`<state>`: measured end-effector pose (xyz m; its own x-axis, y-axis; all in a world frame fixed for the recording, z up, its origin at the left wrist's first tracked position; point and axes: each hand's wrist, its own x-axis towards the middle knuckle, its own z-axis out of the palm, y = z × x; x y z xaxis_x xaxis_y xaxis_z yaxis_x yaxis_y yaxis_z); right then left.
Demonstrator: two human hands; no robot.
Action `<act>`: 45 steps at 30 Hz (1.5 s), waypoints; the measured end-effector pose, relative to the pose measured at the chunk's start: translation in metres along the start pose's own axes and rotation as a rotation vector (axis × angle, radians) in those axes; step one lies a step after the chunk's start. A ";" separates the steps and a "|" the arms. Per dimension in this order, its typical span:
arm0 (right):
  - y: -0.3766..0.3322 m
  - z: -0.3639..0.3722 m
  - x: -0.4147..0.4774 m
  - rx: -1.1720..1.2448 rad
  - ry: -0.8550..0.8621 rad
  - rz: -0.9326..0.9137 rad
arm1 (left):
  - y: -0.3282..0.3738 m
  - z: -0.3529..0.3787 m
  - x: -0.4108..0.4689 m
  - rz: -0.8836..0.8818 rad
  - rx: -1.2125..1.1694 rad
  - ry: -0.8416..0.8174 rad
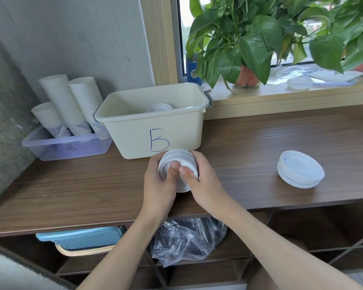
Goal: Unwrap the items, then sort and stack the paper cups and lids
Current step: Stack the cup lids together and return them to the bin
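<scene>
Both hands, left (158, 181) and right (205, 181), grip the lid stack (177, 164), thumbs pressing its face; I should square the edges before lowering it into bin B (153, 126).

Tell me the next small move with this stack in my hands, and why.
Probably lift the lid stack, gripped by left hand and right hand, over into the cream bin marked B: it sits just ahead, and lids already lie inside.

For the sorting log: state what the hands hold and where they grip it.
Both grip one stack of white lids: the left hand on its left rim, the right hand on its right rim, thumbs pressing the near face.
</scene>
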<state>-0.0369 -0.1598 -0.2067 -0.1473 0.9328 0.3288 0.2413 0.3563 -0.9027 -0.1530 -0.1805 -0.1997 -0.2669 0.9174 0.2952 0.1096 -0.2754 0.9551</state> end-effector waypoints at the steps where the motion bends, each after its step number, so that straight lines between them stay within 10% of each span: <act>1: -0.001 0.001 0.000 -0.001 -0.001 -0.006 | -0.001 0.000 0.001 -0.007 -0.002 0.018; 45: -0.009 -0.007 -0.002 0.076 0.174 0.087 | -0.007 0.007 -0.001 0.048 0.223 -0.027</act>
<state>-0.0321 -0.1642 -0.1971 0.0405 0.9574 0.2860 0.1721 0.2752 -0.9458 -0.1469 -0.1772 -0.2069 -0.2309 0.9129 0.3365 0.3315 -0.2513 0.9094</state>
